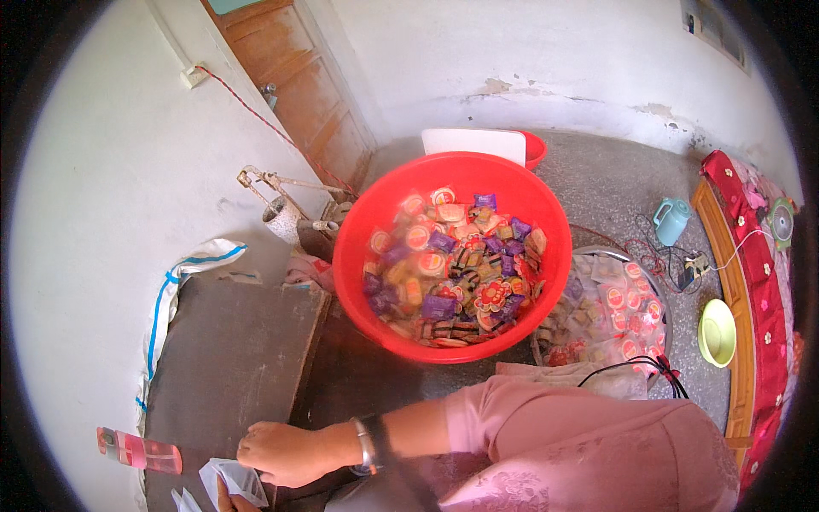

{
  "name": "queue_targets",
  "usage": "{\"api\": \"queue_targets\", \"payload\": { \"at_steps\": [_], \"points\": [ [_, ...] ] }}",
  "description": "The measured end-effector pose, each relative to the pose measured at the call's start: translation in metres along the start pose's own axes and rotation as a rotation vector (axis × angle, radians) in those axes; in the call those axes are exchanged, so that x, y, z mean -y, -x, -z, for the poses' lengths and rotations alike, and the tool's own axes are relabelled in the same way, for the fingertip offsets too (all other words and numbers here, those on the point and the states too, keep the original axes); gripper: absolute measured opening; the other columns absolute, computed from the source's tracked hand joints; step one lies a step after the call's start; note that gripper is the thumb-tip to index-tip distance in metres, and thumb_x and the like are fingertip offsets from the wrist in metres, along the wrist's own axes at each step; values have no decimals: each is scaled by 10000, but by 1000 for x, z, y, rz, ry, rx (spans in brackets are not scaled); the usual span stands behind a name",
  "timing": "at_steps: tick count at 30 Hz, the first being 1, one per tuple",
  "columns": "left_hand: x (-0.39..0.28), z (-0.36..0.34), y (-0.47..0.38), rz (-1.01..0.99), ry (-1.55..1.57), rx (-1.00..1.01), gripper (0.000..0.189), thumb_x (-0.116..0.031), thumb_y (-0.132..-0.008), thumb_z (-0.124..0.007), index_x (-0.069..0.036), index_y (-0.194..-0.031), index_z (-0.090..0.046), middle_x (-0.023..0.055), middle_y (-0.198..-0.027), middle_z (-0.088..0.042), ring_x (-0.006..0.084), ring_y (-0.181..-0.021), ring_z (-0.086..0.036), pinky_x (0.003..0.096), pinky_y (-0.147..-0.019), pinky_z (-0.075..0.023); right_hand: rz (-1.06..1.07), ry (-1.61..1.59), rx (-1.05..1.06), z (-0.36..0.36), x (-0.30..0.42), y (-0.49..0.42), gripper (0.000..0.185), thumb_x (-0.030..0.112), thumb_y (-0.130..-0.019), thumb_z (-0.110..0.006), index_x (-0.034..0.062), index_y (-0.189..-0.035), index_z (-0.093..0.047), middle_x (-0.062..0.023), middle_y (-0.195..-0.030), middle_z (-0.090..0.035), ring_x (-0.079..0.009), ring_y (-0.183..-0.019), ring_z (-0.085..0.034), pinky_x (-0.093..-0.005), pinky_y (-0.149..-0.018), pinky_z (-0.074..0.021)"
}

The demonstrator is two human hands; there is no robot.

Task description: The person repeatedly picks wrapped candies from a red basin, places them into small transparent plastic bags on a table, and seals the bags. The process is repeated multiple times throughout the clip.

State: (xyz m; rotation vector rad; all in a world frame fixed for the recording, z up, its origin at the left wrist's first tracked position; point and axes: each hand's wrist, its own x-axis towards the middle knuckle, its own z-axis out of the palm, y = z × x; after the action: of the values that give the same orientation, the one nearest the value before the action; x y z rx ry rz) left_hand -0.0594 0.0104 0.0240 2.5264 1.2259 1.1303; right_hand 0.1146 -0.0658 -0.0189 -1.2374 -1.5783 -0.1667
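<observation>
My right hand (pixel 285 454), with a metal band at the wrist, is curled at the upper edge of a small clear plastic bag (pixel 238 479); whether its fingertips grip the bag is hidden. Low at the frame's bottom edge, part of my left hand (pixel 234 502) holds the same bag, a finger along it. More clear plastic (pixel 185 500) lies just left of it. Both hands are over a dark tabletop (pixel 237 358). A big red plastic basin (pixel 350 320), full of wrapped snacks (pixel 457 269) in purple, red and clear packets, stands beyond my right arm.
A pink water bottle (pixel 144 452) lies at the table's left. Right of the basin, a round metal tray (pixel 668 326) holds more packets. Farther right are a blue jug (pixel 672 221), cables, a light green bowl (pixel 716 333) and a wooden bed frame (pixel 736 307). A hand pump (pixel 281 217) stands by the wall.
</observation>
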Motion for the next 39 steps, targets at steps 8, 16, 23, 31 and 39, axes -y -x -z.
{"api": "queue_targets", "payload": {
  "at_steps": [8, 16, 23, 31, 39],
  "points": [
    [13, 4, 1, -66, 17, 48, 377, -36, -931, -560, -90, -1260, -737, 284, -881, -721, 313, -630, -615, 447, -642, -514, -225, -455, 107, 162, -40, 36, 179, 186, -937, -687, 11, -968, -703, -117, -886, -742, -159, -830, -718, -327, -740, -562],
    [-4, 3, 3, -11, 138, 61, 382, -5, -944, -531, -85, -1257, -735, 208, -671, -512, 244, -583, -391, 448, -582, -425, -1024, 143, 68, 253, -212, 136, 313, 263, -912, -679, -43, -969, -710, -164, -890, -745, -280, -794, -723, -371, -744, -571],
    [-6, 4, 7, 63, 135, 55, 382, 4, -943, -527, -84, -1251, -735, 163, -664, -452, 208, -600, -371, 440, -570, -412, -1170, 378, 315, 190, -300, 176, 324, 182, -788, -653, -104, -933, -703, -288, -865, -715, -397, -835, -717, -498, -800, -551],
    [-2, 6, 7, 113, 104, 67, 368, -16, -946, -539, -72, -1256, -730, 202, -848, -721, 200, -631, -518, 408, -603, -472, -1236, 638, 376, 129, -339, 206, 317, 191, -911, -566, 21, -1106, -749, -239, -1195, -704, -382, -1146, -672, -518, -982, -506],
    [-10, 8, 6, 78, 98, 68, 363, -12, -948, -539, -68, -1247, -738, 188, -922, -760, 210, -636, -559, 408, -609, -484, -1151, 880, 680, 161, -339, 210, 423, 360, -850, -633, 55, -1105, -777, -220, -1153, -729, -358, -1132, -688, -536, -979, -502]
  ]
}}
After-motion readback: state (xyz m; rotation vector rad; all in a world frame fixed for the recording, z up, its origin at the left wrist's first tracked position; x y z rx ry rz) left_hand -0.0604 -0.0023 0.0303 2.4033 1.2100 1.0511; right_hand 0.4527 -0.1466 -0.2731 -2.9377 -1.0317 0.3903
